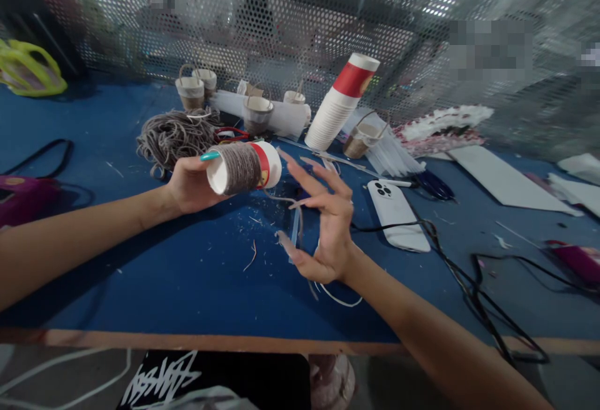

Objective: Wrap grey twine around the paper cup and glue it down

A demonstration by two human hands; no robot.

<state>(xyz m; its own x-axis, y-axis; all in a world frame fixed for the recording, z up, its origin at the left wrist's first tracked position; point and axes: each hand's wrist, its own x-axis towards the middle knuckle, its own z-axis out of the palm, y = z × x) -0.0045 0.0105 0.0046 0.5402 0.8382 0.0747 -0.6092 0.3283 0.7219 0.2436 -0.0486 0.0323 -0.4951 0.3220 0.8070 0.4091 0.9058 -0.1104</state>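
Observation:
My left hand point(193, 186) grips a paper cup point(270, 163) lying on its side in the air, its open end toward the left. Grey-brown yarn point(242, 167) is wound round much of the cup, and the red and white base end stays bare. A loose strand of this yarn runs from the cup past the fingers of my right hand point(328, 222). That hand is just right of the cup, fingers spread and thumb apart. Behind the left hand lies a tangled heap of grey yarn point(175, 138).
A leaning stack of paper cups point(330, 116) stands at the back among small handled baskets point(257, 113). Clear plastic sticks point(391, 150) lie beside it. To the right are a white phone point(398, 216), black cables point(450, 263) and a white board point(510, 179). Perforated metal closes the back.

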